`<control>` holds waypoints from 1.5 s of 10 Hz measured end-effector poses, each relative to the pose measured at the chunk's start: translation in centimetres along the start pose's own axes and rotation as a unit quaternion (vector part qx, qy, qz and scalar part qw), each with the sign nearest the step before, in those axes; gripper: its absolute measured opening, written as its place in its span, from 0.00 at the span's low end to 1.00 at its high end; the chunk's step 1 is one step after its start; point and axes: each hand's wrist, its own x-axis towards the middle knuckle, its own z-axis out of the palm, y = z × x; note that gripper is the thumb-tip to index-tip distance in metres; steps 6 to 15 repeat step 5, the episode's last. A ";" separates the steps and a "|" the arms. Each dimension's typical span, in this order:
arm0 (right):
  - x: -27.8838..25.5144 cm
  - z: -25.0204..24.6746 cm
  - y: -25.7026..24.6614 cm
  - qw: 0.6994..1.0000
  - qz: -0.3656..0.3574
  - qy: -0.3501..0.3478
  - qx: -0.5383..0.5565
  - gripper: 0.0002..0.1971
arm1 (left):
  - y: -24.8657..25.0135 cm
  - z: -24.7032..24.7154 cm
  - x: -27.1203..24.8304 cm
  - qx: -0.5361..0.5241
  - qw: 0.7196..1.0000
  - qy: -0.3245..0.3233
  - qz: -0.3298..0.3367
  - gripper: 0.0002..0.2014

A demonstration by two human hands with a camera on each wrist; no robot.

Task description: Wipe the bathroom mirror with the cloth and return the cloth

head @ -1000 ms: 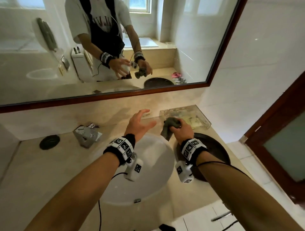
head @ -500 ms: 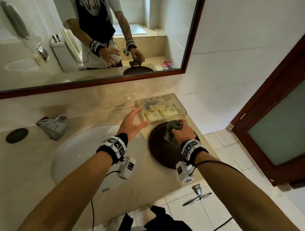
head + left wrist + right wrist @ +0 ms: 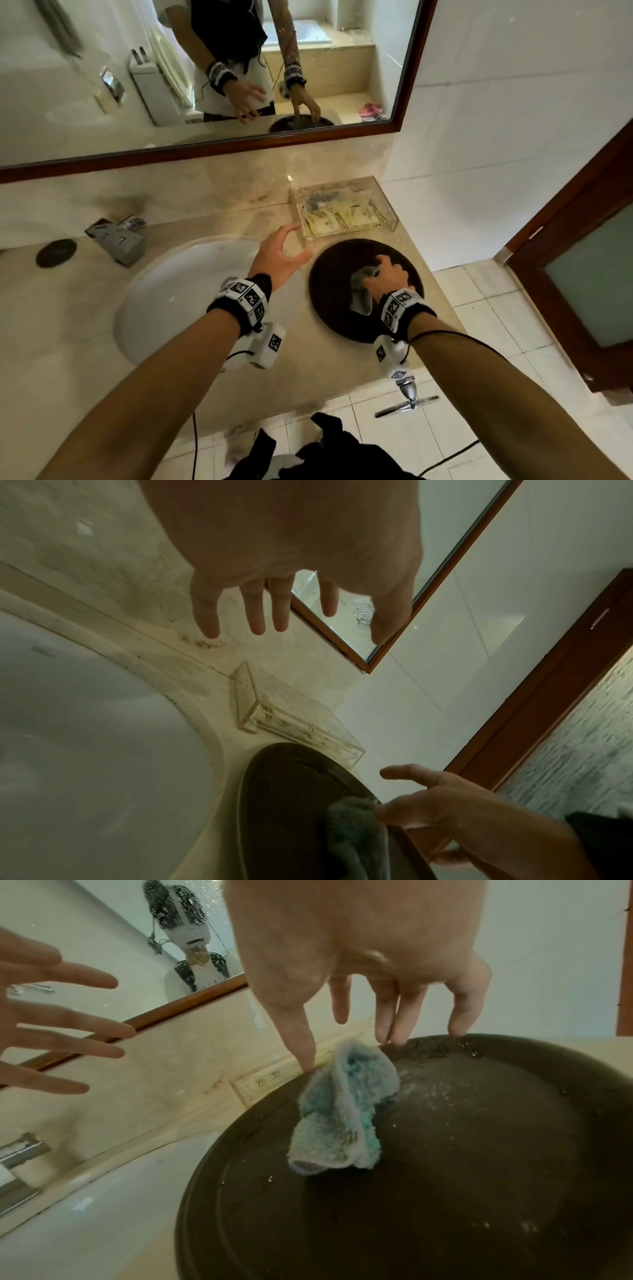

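Half a second before, the right hand (image 3: pixel 387 279) had held the cloth (image 3: pixel 361 291) up over the round dark tray (image 3: pixel 329 274); now the hand had come down and the cloth lay on the tray. In the right wrist view, the fingers (image 3: pixel 387 1020) pointed down and were nearly straight. The thumb tip touched the top edge of the blue and white cloth (image 3: pixel 342 1107), and the other fingertips touched the tray's far rim (image 3: pixel 514 1045). I could not tell if the thumb was pinching the cloth or only touching it. The cloth was crumpled and sat near the far side of the tray, which had small wet drops on it.

The left hand (image 3: pixel 279 255) hung in the air with its fingers (image 3: pixel 255 610) spread apart and held nothing. It was above the desk (image 3: pixel 68 325), between the white sink (image 3: pixel 178 291) and the clear box (image 3: pixel 342 209).

The clear box stood just behind the tray and had paper packets inside. The sink was to the left of the tray. A grey tap (image 3: pixel 116 240) sat behind the sink, with a black round thing (image 3: pixel 56 253) to its left. The mirror (image 3: pixel 376 51) with its brown frame hung on the wall above the desk. A brown door (image 3: pixel 582 274) stood on the right.
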 end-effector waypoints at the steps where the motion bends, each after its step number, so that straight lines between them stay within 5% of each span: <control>1: 0.3 0.1 -0.6 1.000 -0.015 0.019 0.002 0.38 | 0.3 -0.1 0.0 0.024 1.000 0.011 0.001 0.28; 5: 1.7 -0.4 -3.4 0.995 -0.099 0.016 -0.003 0.40 | -1.1 -2.1 0.1 0.117 0.992 0.041 -0.022 0.31; 15: 1.7 -0.4 -3.4 0.995 -0.099 0.016 -0.003 0.40 | -1.1 -2.1 0.1 0.117 0.992 0.041 -0.022 0.31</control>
